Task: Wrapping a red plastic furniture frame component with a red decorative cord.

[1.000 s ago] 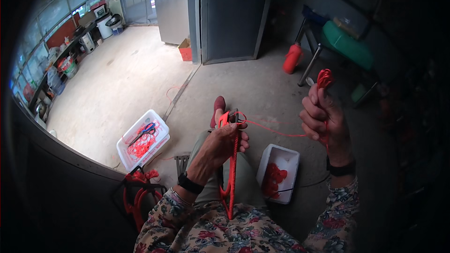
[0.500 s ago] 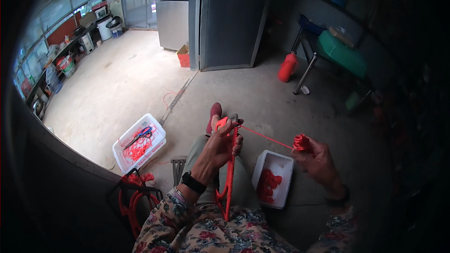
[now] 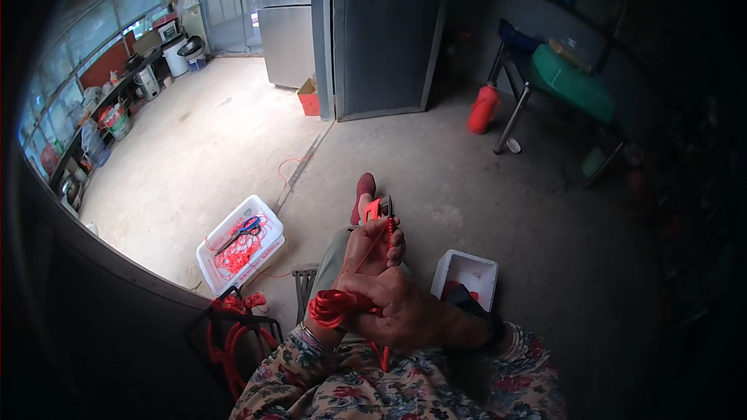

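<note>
My left hand is closed round a red frame-like piece with a dark curved end sticking up past the fingers. Red cord is wound tightly along one side of it. Crossing in front of my left wrist, my right hand grips a looped bundle of red cord. A thin strand of cord rises from near the bundle to my left fingers. The frame's lower tip shows below my hands, while its middle is hidden behind them.
Left of my knee stands a white tray with tangled red cord and blue-handled scissors. Red hoops hang beside me at lower left. A white bin sits at my right. Further off are a red flask and a table with a green tub.
My right hand has swung from the far right, across to the left over my left wrist, carrying the cord bundle. The strand that ran taut to the right now lies across my left palm.
</note>
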Tool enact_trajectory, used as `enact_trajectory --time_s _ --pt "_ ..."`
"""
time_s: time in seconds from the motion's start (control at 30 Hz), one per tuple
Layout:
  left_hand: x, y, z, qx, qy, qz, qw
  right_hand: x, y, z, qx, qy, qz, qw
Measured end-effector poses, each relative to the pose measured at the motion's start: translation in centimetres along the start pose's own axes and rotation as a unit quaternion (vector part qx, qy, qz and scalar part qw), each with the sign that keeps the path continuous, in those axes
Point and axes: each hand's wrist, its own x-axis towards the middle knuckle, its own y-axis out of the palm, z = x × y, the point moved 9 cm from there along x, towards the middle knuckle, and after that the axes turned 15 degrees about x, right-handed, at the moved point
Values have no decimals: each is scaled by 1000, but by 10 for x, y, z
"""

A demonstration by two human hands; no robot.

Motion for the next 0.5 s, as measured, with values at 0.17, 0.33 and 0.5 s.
enact_trajectory --time_s 0.17,0.33,0.5 --pt "-18 10 -40 334 168 -208 904 19 -68 48 -184 -34 -51 981" --pt "-16 53 -83 613 264 -243 704 34 -119 79 -239 -93 -110 960" --pt "-5 1 -89 408 250 -325 815 35 -183 58 -376 -105 -210 896"
